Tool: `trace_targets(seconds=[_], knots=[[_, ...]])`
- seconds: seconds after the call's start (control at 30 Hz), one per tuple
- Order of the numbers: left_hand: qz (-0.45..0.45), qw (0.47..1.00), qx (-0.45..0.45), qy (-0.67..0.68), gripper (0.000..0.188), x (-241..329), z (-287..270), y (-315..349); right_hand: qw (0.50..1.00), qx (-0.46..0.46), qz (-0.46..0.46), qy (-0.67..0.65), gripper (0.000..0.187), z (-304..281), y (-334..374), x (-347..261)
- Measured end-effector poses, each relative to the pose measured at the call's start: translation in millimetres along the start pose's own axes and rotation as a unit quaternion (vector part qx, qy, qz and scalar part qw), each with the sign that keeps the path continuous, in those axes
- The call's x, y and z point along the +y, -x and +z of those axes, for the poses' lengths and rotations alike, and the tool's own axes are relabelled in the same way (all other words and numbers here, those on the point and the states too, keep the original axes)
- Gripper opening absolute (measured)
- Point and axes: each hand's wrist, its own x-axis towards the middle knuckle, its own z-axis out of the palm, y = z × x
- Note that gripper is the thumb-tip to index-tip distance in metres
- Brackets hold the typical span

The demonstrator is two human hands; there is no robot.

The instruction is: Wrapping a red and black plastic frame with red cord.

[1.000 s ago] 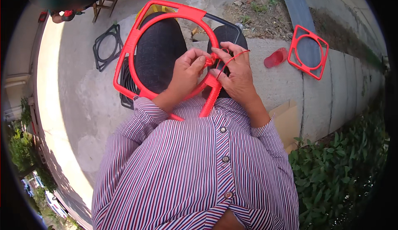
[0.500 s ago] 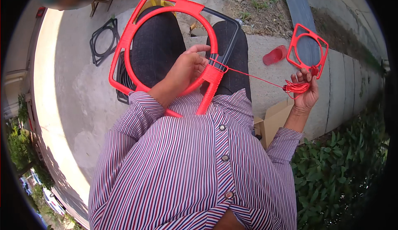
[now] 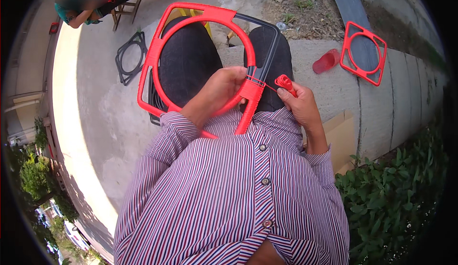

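A square frame with a round ring inside (image 3: 219,14) rests over my lap, tilted. Red cord is wound tightly around most of it, while its upper right corner shows bare black. My left hand (image 3: 220,90) grips the ring's right side, the fingers curled around it beside the bare black join. In my right hand (image 3: 303,106) is a small bundle of red cord (image 3: 284,81), pinched between thumb and fingers close to the frame. A short strand runs from the bundle to loops around the join of ring and outer bar.
A red-wrapped frame (image 3: 350,50) lies at the right beside a red plastic object (image 3: 326,61). Bare black frames (image 3: 121,64) lie on the concrete at left and by my leg. A cardboard box (image 3: 339,136) stands near my right arm, leafy bushes (image 3: 386,188) below. Another person sits at upper left.
My right hand has come in from the far right to the frame with the cord bundle, and the stretched strand is now short. My left hand still grips the ring.
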Motion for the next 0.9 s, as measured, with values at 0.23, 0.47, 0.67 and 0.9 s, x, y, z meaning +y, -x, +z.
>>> trace_targets(seconds=[0.23,0.47,0.67,0.9], knots=[[0.003,0.999,-0.028,0.024,0.007,-7,-15,1,0.982,0.025,-0.109,0.15,0.019,12,24,-6],[0.017,0.997,-0.057,0.054,0.02,-3,-15,1,0.997,-0.027,-0.071,0.023,0.02,16,29,-7],[-0.004,0.996,-0.049,-0.068,0.037,8,-9,12,0.991,-0.073,0.06,-0.092,0.027,28,5,-36],[-0.022,0.997,-0.067,-0.015,0.043,10,-5,15,0.993,-0.088,0.017,-0.079,0.022,50,-4,-39]])
